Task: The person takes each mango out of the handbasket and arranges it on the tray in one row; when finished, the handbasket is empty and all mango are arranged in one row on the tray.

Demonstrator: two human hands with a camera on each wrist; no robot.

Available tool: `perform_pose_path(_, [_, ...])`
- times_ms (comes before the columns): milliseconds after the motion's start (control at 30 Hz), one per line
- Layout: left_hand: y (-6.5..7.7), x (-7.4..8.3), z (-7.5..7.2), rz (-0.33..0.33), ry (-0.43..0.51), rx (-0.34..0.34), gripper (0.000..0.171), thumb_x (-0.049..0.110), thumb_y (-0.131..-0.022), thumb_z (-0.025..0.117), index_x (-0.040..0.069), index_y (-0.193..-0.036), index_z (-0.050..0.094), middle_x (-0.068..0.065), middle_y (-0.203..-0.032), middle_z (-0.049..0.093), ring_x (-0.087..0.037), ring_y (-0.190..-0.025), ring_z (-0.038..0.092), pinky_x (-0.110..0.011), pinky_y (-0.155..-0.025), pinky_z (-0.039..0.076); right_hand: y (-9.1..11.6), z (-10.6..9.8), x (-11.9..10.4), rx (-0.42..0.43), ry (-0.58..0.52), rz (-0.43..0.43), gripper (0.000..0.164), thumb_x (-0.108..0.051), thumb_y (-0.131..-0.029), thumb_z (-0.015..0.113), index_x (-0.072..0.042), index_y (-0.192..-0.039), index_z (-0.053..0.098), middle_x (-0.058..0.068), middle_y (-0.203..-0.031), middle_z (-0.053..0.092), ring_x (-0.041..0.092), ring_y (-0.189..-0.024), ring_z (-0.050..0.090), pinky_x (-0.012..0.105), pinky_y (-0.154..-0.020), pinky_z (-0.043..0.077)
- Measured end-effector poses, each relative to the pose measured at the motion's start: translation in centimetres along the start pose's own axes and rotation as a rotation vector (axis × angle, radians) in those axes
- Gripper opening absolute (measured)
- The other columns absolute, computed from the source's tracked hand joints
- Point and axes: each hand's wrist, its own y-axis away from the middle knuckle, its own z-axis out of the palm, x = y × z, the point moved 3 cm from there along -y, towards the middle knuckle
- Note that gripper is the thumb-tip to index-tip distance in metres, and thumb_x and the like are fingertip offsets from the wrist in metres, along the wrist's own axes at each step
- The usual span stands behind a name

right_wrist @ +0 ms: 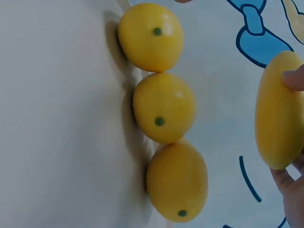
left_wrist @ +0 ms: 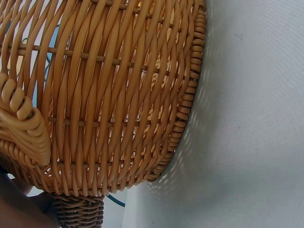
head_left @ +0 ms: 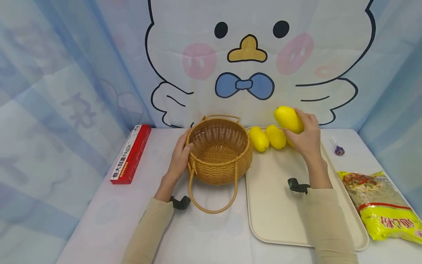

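My right hand [head_left: 304, 135] grips a yellow mango [head_left: 289, 119], raised above the far end of a cream tray [head_left: 277, 205]. In the right wrist view, the thumb and fingers lie round this mango [right_wrist: 278, 111]. Three more mangoes [right_wrist: 164, 108] sit in a row below it, each with a small green stem spot. To the left stands a round wicker basket [head_left: 219, 170], with nothing inside it. My left hand [head_left: 179, 156] holds the basket's left rim, thumb over the edge. Woven wall of the basket [left_wrist: 114, 90] fills much of the left wrist view and hides most of that hand.
A red pasta box [head_left: 131, 154] lies at the left of the white table. Right of the tray are a yellow food packet [head_left: 382, 205] and a small purple lollipop [head_left: 339, 150]. The basket's front handle [head_left: 212, 211] hangs down toward me. A printed curtain [head_left: 244, 110] closes off the back.
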Motion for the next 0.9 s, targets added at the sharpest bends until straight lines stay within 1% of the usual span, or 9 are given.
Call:
perform_pose_path(133, [-0.2, 0.1, 0.1, -0.002, 0.003, -0.017, 0.056, 0.025, -0.104, 0.039, 0.027, -0.158, 0.024, -0.002, -0.164, 0.026, -0.022, -0.152, 0.025, -0.044, -0.125, 0.022, 0.0, -0.9, 0.9, 0.005, 0.025, 0.033, 0.070, -0.023, -0.087, 0.070, -0.027, -0.152, 0.042, 0.018, -0.142, 0.045, 0.037, -0.130, 0.042, 0.057, -0.116, 0.034])
perform_pose_path(233, [0.3, 1.9, -0.2, -0.017, -0.003, -0.026, 0.058, 0.021, -0.103, 0.039, 0.019, -0.159, 0.024, -0.008, -0.164, 0.026, -0.026, -0.152, 0.025, -0.046, -0.125, 0.023, -0.1, -1.5, 1.5, 0.015, 0.035, 0.046, 0.070, -0.024, -0.088, 0.070, -0.027, -0.152, 0.042, 0.018, -0.143, 0.045, 0.037, -0.130, 0.042, 0.057, -0.116, 0.034])
perform_pose_path(367, [1.0, 4.3, -0.6, -0.025, -0.007, -0.036, 0.058, 0.019, -0.102, 0.039, 0.013, -0.158, 0.025, -0.012, -0.163, 0.027, -0.029, -0.151, 0.027, -0.046, -0.124, 0.024, -0.1, -2.4, 2.8, 0.038, 0.049, 0.091, 0.069, -0.028, -0.089, 0.070, -0.026, -0.152, 0.042, 0.017, -0.144, 0.045, 0.037, -0.131, 0.041, 0.057, -0.116, 0.033])
perform_pose_path(500, [1.1, 4.4, -0.7, -0.023, -0.010, -0.034, 0.057, 0.019, -0.103, 0.039, 0.013, -0.158, 0.025, -0.013, -0.163, 0.028, -0.029, -0.151, 0.028, -0.046, -0.124, 0.025, 0.1, -2.9, 4.2, 0.052, 0.062, 0.161, 0.069, -0.033, -0.090, 0.067, -0.026, -0.153, 0.040, 0.016, -0.147, 0.045, 0.036, -0.132, 0.039, 0.056, -0.116, 0.030])
perform_pose_path(633, [1.2, 4.4, -0.7, -0.022, -0.014, -0.033, 0.058, 0.019, -0.102, 0.039, 0.013, -0.158, 0.026, -0.013, -0.163, 0.028, -0.030, -0.151, 0.028, -0.046, -0.124, 0.025, 0.1, -3.1, 5.4, 0.058, 0.074, 0.211, 0.069, -0.035, -0.091, 0.065, -0.024, -0.154, 0.038, 0.016, -0.148, 0.045, 0.035, -0.132, 0.038, 0.054, -0.116, 0.029])
perform_pose_path(800, [1.2, 4.4, -0.8, -0.022, -0.016, -0.035, 0.057, 0.018, -0.102, 0.039, 0.014, -0.158, 0.026, -0.013, -0.163, 0.028, -0.030, -0.151, 0.028, -0.047, -0.124, 0.025, 0.4, -3.1, 6.5, 0.034, 0.100, 0.301, 0.069, -0.036, -0.093, 0.060, -0.023, -0.156, 0.035, 0.018, -0.149, 0.042, 0.035, -0.133, 0.036, 0.055, -0.116, 0.027])
perform_pose_path(900, [1.2, 4.4, -0.8, -0.024, -0.013, -0.037, 0.057, 0.018, -0.103, 0.039, 0.014, -0.158, 0.026, -0.013, -0.163, 0.028, -0.030, -0.151, 0.028, -0.047, -0.124, 0.024, 0.5, -3.1, 7.1, 0.022, 0.116, 0.342, 0.069, -0.034, -0.093, 0.058, -0.018, -0.156, 0.035, 0.022, -0.148, 0.042, 0.037, -0.133, 0.035, 0.056, -0.115, 0.026])
